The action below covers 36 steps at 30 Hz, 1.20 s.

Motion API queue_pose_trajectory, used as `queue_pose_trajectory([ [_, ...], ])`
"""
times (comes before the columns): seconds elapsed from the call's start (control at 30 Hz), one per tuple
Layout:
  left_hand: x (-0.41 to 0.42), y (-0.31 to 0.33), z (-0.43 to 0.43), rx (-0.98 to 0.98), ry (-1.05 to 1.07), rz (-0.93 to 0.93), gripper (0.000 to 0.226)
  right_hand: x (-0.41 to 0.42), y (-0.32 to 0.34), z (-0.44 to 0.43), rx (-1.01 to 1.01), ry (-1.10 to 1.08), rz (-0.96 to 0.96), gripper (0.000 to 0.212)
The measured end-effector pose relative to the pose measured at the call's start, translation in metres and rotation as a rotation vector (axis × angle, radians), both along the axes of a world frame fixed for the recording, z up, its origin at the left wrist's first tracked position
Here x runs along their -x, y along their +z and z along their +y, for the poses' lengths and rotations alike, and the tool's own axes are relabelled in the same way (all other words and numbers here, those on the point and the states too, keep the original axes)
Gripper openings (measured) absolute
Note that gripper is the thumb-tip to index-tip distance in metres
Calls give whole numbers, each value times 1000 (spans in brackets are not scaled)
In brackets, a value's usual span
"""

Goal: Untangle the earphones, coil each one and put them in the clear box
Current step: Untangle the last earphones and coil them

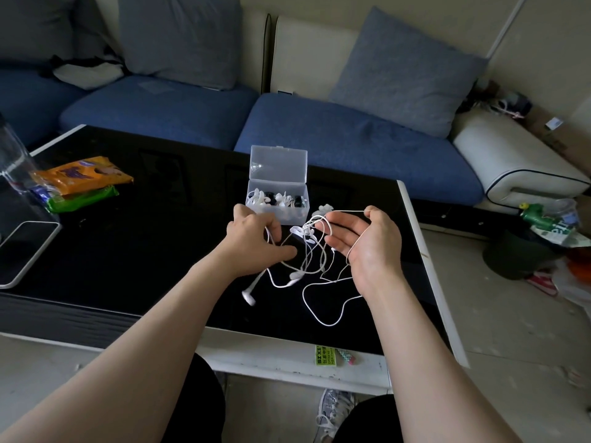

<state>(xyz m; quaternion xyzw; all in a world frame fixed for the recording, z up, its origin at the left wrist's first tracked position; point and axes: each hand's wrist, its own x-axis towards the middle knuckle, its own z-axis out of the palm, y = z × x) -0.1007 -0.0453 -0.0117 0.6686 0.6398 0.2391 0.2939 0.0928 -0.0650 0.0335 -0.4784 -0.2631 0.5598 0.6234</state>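
A tangle of white earphones point(308, 266) hangs between my hands above the black table point(134, 251), its loose loops and one earbud point(248, 297) trailing onto the glass. My left hand point(252, 241) pinches a strand of the cable, fingers curled. My right hand point(367, 244) is palm up, with the cable looped over its thumb and across the fingers. The clear box point(277, 199) stands just behind my hands with its lid up; coiled earphones, white and black, lie inside it.
At the table's left lie orange and green snack packets point(80, 183), a phone point(22, 251) and a clear bottle point(12, 161). A blue sofa point(335, 135) runs behind the table. Clutter sits on the floor at right.
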Motion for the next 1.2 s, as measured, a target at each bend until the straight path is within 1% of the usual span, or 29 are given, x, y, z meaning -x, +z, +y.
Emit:
queue_pose_trajectory([
  [0.07,-4,10,-3,-14,2,-57,24,1,0,0,1,17,-3,22],
  [0.13,-7,19,-6,-41,-33,-183,16,2,0,0,3,38,-9,20],
  [0.23,-8,27,-8,-29,-178,-513,25,2,0,-1,4,59,-21,20],
  [0.27,-8,27,-9,-11,-223,-581,27,2,0,-1,5,61,-20,20],
  [0.3,-8,26,-10,-5,-250,-609,26,2,-1,0,7,60,-18,20],
  [0.37,-10,25,-11,-11,-278,-584,21,2,-2,1,8,59,-12,19],
  [0.43,-10,22,-10,6,-262,-576,16,1,-2,1,5,57,-12,19],
  [0.57,-9,23,-10,68,-183,-589,7,1,0,-1,6,52,-16,18],
  [0.63,-9,24,-8,67,-106,-578,7,-2,-1,0,19,28,-66,19],
  [0.7,-6,21,-4,44,29,-567,9,-7,-4,3,46,-12,-172,18],
  [0.77,-2,17,1,-18,168,-505,11,-13,-9,4,56,-48,-362,15],
  [0.8,0,16,2,-50,211,-461,11,-15,-12,4,37,-58,-458,13],
  [0.87,3,13,4,-79,243,-407,8,-15,-17,3,-53,-72,-592,11],
  [0.93,4,11,5,-78,237,-436,8,-15,-21,3,-134,-107,-717,12],
  [1.0,6,9,6,-82,200,-457,16,-17,-24,4,-145,-127,-831,16],
  [1.03,7,9,6,-86,169,-454,18,-19,-25,5,-126,-125,-853,18],
  [1.1,7,9,5,-85,99,-453,11,-21,-27,7,-47,-78,-828,19],
  [1.2,8,9,4,-63,0,-439,12,-18,-27,6,76,104,-676,18],
])
